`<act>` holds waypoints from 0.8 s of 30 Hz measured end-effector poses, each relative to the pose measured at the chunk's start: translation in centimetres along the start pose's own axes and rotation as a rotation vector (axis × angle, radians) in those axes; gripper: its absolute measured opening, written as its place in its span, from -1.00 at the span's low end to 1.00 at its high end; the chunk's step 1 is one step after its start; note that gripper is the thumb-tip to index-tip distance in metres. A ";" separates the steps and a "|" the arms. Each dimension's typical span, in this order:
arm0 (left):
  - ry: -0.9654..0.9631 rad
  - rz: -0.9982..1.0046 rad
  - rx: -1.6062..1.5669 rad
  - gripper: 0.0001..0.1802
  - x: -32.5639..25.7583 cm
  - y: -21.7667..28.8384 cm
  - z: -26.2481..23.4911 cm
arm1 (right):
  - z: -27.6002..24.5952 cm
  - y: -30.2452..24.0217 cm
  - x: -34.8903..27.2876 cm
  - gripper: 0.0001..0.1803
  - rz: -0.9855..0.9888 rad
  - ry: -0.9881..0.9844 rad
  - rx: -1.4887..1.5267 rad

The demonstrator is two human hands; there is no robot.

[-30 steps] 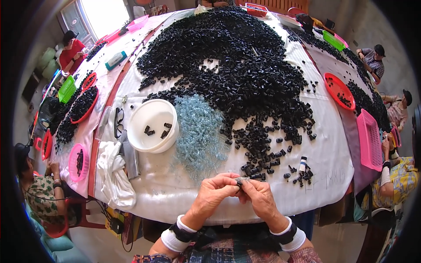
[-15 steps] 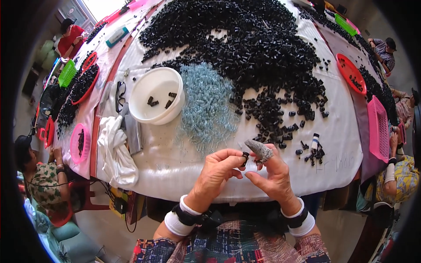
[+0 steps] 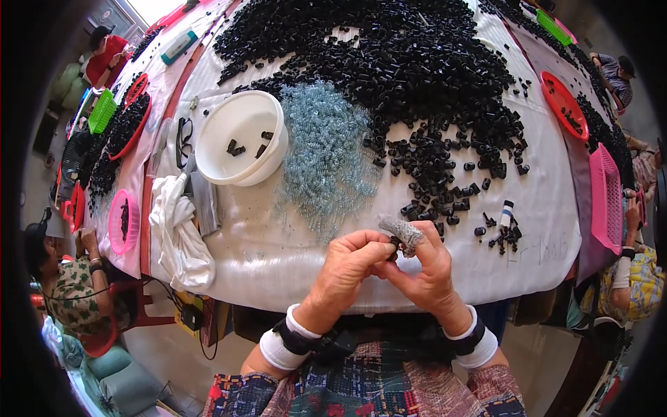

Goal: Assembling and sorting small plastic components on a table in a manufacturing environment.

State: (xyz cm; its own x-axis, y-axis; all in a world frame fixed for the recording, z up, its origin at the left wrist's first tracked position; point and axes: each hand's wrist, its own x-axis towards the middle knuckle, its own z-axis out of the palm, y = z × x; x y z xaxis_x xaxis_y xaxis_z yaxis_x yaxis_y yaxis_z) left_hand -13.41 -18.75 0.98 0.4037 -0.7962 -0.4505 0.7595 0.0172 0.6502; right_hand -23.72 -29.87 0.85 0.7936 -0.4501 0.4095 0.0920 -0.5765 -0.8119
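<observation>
at the near edge of the table: a small black part (image 3: 394, 244) sits pinched between both hands, just above the white cloth.
left hand (image 3: 345, 267): raised from the lower edge, wrist in a white band, fingers curled, thumb and fingertips clenched on the part from the left.
right hand (image 3: 425, 267): mirrors it from the right, forefinger in a grey knitted cot (image 3: 399, 231), fingertips grasping the same part.
white bowl (image 3: 240, 137): far left of the hands, holding a few black parts.
blue springs (image 3: 323, 149): a loose heap right of the bowl.
black heap (image 3: 389, 62): spread across the far half of the table (image 3: 278, 257).
pink basket (image 3: 606, 198): at the right edge, contents not visible.
red tray (image 3: 564, 104): far right, a few black parts in it.
</observation>
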 end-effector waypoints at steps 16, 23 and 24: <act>0.064 -0.006 0.014 -0.90 0.0 -0.1 0.7 | 0.5 0.2 -0.3 -0.63 -0.088 0.065 -0.164; 0.030 -0.063 -0.005 -0.93 0.2 0.1 0.1 | 0.2 0.3 0.2 -0.68 -0.079 0.056 -0.133; 0.008 -0.064 -0.004 -0.93 0.2 0.1 0.0 | 0.1 0.2 0.4 -0.68 -0.079 0.054 -0.131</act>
State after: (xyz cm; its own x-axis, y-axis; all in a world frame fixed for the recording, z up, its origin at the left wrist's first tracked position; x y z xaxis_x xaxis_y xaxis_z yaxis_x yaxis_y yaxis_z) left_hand -13.26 -18.89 0.97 0.3581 -0.7910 -0.4960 0.7859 -0.0314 0.6175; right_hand -23.35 -30.09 0.76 0.7533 -0.4334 0.4947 0.0712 -0.6940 -0.7165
